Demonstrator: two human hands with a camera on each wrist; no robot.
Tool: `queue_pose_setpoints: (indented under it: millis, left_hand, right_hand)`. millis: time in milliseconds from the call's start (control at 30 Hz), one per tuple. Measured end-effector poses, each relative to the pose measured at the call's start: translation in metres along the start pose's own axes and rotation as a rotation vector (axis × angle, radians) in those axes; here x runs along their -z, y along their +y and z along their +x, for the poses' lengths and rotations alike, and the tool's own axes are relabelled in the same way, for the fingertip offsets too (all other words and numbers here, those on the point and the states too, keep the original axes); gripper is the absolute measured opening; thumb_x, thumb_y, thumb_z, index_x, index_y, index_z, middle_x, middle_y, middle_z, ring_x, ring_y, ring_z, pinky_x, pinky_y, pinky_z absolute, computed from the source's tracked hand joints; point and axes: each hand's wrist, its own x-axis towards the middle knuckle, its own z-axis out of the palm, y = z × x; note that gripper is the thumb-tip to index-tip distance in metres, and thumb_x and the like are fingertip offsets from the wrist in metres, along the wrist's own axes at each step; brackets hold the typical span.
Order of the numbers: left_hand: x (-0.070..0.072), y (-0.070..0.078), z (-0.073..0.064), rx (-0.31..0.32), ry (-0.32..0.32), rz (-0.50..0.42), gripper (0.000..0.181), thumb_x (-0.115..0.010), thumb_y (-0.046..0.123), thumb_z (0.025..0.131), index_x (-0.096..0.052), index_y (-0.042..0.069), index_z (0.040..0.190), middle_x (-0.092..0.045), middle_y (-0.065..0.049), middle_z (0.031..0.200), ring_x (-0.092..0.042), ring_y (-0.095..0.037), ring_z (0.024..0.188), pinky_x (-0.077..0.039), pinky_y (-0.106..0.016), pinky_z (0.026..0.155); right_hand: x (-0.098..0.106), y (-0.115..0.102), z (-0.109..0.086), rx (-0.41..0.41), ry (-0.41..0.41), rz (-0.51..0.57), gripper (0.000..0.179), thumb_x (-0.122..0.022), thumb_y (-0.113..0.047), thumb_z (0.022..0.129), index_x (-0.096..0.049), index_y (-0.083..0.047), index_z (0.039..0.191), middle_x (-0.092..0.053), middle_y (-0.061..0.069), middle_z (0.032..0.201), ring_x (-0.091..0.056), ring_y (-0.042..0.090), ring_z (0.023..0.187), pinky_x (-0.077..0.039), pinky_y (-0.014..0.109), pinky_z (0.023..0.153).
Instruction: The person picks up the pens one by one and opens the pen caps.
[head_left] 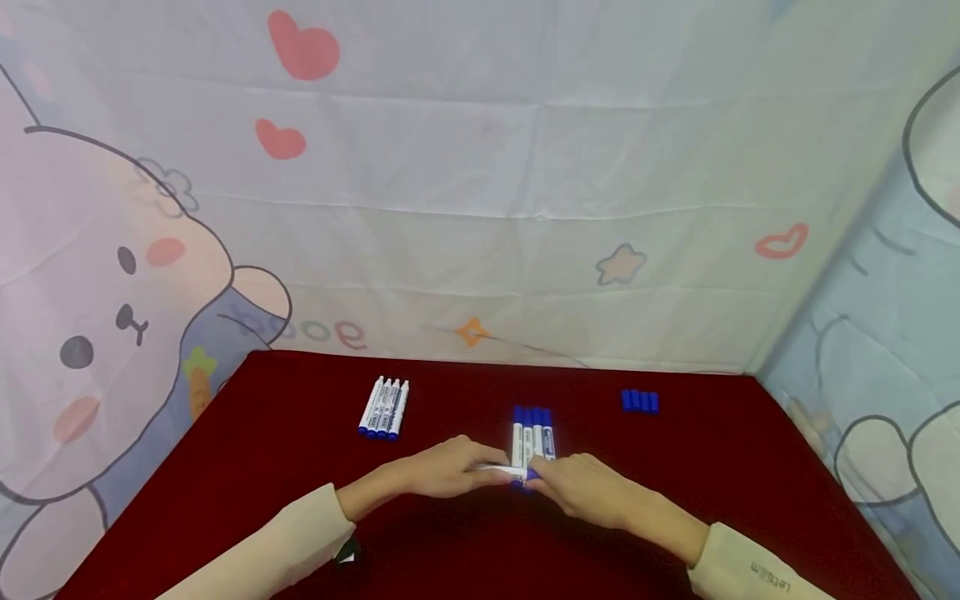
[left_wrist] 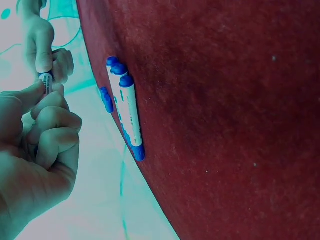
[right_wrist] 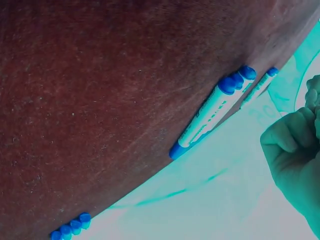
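In front of me, both hands meet on one white marker point(head_left: 513, 471), held level above the table. My left hand point(head_left: 450, 467) pinches its white barrel between thumb and fingers, while my right hand point(head_left: 588, 493) grips the blue cap end. The left wrist view also catches the marker point(left_wrist: 48, 83) between the two hands. Just behind them lies a row of several white markers with blue caps point(head_left: 533, 437), side by side; its near ends are partly hidden. In the right wrist view the right hand point(right_wrist: 295, 142) is at the edge, its fingertips cut off.
Several markers without caps point(head_left: 385, 408) lie side by side at the left, white tips pointing away. Several loose blue caps point(head_left: 640, 402) stand in a row at the right. A small dark object point(head_left: 347, 552) shows beside the left sleeve. Printed cloth point(head_left: 480, 167) hangs behind the red table point(head_left: 750, 467).
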Motion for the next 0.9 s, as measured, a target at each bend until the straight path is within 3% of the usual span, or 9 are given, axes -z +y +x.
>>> queue_pose_setpoints:
  millis: [100, 167, 367, 433, 533, 733, 833, 900]
  left_hand:
    - [-0.002, -0.001, 0.001, -0.005, 0.01, -0.027, 0.033, -0.052, 0.034, 0.108, -0.071, 0.008, 0.118, -0.067, -0.013, 0.08, -0.043, 0.003, 0.059, -0.044, -0.014, 0.065]
    - [-0.004, -0.001, 0.002, 0.002, 0.038, 0.007, 0.031, -0.053, 0.035, 0.107, -0.072, 0.011, 0.116, -0.068, -0.01, 0.079, -0.043, 0.004, 0.059, -0.043, -0.015, 0.062]
    - [-0.01, 0.004, -0.001, 0.008, 0.153, 0.244, 0.021, -0.062, 0.039, 0.102, -0.072, 0.022, 0.109, -0.069, 0.008, 0.087, -0.049, 0.004, 0.068, -0.043, -0.014, 0.061]
    - [-0.011, 0.005, -0.002, -0.016, 0.184, 0.314, 0.018, -0.063, 0.038, 0.101, -0.07, 0.023, 0.108, -0.067, 0.011, 0.09, -0.05, 0.003, 0.071, -0.042, -0.014, 0.06]
    - [-0.011, 0.007, -0.001, -0.046, 0.208, 0.36, 0.014, -0.064, 0.035, 0.101, -0.067, 0.024, 0.11, -0.066, 0.01, 0.092, -0.049, 0.002, 0.071, -0.039, -0.012, 0.057]
    - [-0.012, 0.005, 0.001, -0.049, 0.206, 0.343, 0.016, -0.064, 0.035, 0.101, -0.068, 0.026, 0.115, -0.07, 0.011, 0.097, -0.051, 0.002, 0.073, -0.039, -0.012, 0.059]
    - [-0.013, 0.002, 0.001, -0.057, 0.194, 0.34, 0.02, -0.06, 0.035, 0.103, -0.069, 0.025, 0.119, -0.074, 0.012, 0.101, -0.053, 0.003, 0.073, -0.042, -0.011, 0.061]
    - [-0.014, 0.0, 0.001, -0.064, 0.18, 0.34, 0.023, -0.058, 0.034, 0.105, -0.07, 0.025, 0.121, -0.074, 0.013, 0.098, -0.053, 0.004, 0.071, -0.042, -0.01, 0.061]
  right_hand:
    - [-0.001, 0.0, -0.001, -0.004, 0.012, -0.034, 0.013, -0.053, -0.027, 0.108, -0.052, -0.018, 0.098, -0.043, -0.016, 0.067, -0.036, -0.004, 0.055, -0.035, 0.01, 0.049]
    - [-0.002, 0.002, -0.002, -0.034, -0.017, 0.033, 0.015, -0.05, -0.03, 0.109, -0.053, -0.018, 0.1, -0.044, -0.015, 0.069, -0.037, -0.005, 0.056, -0.037, 0.012, 0.051]
    - [-0.002, 0.012, -0.004, -0.122, -0.193, 0.534, 0.032, -0.038, -0.031, 0.112, -0.061, -0.008, 0.113, -0.055, -0.001, 0.078, -0.046, -0.004, 0.065, -0.045, 0.016, 0.061]
    - [-0.001, 0.015, -0.004, -0.108, -0.222, 0.637, 0.034, -0.037, -0.027, 0.113, -0.062, -0.003, 0.118, -0.057, 0.004, 0.078, -0.049, -0.003, 0.064, -0.046, 0.016, 0.06]
    - [0.001, 0.017, -0.002, -0.088, -0.247, 0.716, 0.036, -0.035, -0.024, 0.113, -0.06, -0.001, 0.125, -0.056, 0.001, 0.076, -0.05, -0.002, 0.062, -0.046, 0.016, 0.057]
    - [0.005, 0.014, 0.003, -0.129, -0.278, 0.792, 0.04, -0.035, -0.025, 0.113, -0.059, 0.004, 0.125, -0.05, -0.006, 0.077, -0.045, -0.001, 0.061, -0.039, 0.013, 0.056]
    - [0.004, 0.013, 0.003, -0.119, -0.244, 0.68, 0.036, -0.036, -0.024, 0.113, -0.061, 0.002, 0.117, -0.05, -0.005, 0.078, -0.043, -0.003, 0.063, -0.039, 0.013, 0.058]
    - [0.002, 0.011, 0.001, -0.083, -0.199, 0.535, 0.033, -0.037, -0.025, 0.113, -0.062, -0.003, 0.11, -0.053, -0.005, 0.078, -0.042, -0.005, 0.064, -0.041, 0.014, 0.058]
